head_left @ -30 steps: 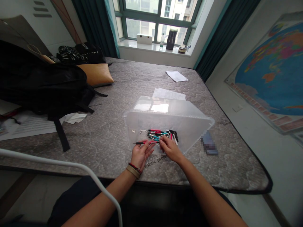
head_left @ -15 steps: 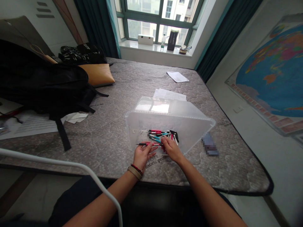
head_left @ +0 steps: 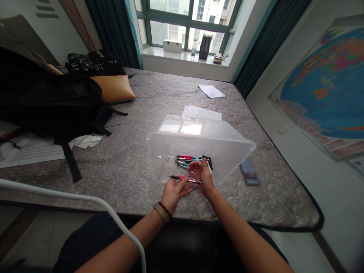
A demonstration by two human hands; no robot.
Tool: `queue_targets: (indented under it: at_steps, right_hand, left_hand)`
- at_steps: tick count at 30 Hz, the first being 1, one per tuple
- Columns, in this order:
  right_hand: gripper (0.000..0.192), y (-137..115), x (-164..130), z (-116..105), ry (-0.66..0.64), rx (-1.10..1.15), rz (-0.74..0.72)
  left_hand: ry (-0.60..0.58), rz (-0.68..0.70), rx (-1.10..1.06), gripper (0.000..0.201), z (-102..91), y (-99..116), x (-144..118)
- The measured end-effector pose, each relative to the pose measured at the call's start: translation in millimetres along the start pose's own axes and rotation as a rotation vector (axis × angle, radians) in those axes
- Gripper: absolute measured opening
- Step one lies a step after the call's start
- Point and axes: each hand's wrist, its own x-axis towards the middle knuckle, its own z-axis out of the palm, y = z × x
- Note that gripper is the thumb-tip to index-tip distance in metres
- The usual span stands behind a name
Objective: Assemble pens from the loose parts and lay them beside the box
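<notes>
My left hand [head_left: 174, 192] is closed on a red pen [head_left: 183, 179] with a dark tip pointing left, held level at the near edge of a clear plastic box [head_left: 230, 151]. The box lies on its side, its opening towards me. By the pen's right end, my right hand [head_left: 204, 177] is turned palm inward, thumb up and fingers apart and loosely bent; I see nothing held in it. Behind the hands, inside the box, lie several red pens [head_left: 184, 157], teal pens [head_left: 181, 164] and black pieces [head_left: 209, 160], partly hidden by my right hand. Small metallic bits [head_left: 159, 157] lie further left.
The box rests on a grey quilted mattress [head_left: 136, 151]. Paper sheets [head_left: 201, 112] lie behind it, and a pixelated item [head_left: 250, 172] is to its right. A black backpack [head_left: 57, 98] and tan pouch [head_left: 115, 88] occupy the left side. A white curved tube [head_left: 96, 201] crosses the lower left.
My right hand has turned from a palm-down pinch at the pen's right end to an upright, more open pose. The red pen, in my left hand, has come slightly nearer and tilted.
</notes>
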Motion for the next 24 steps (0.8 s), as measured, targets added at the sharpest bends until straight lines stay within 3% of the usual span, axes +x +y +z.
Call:
queue_targets:
  at_steps: [8,12,14,16,18,24]
  right_hand:
    - [0.065,-18,9,-24,0.182,-0.265,-0.125]
    - [0.054,-15,12,-29,0.243,-0.297,-0.187]
    - [0.050,-15,12,-30,0.246,-0.336,-0.224]
    - [0.048,-16,11,-30,0.220,-0.355,-0.248]
    - [0.048,-17,11,-30,0.183,-0.364,-0.261]
    - [0.047,-12,11,-28,0.017,-0.617,-0.280]
  left_hand:
    - [-0.031,0.061,0.176,0.045,-0.3,-4,-4]
    - [-0.263,-0.075,0.494,0.042,-4.3,-10,-18]
    - [-0.339,-0.050,0.714,0.040,-10.9,-4,-26]
    - [-0.281,0.137,0.974,0.042,-21.9,9,-37]
    - [-0.141,0.346,1.191,0.045,-37.4,25,-54]
    - [0.047,0.279,1.340,0.048,-91.6,77,-96]
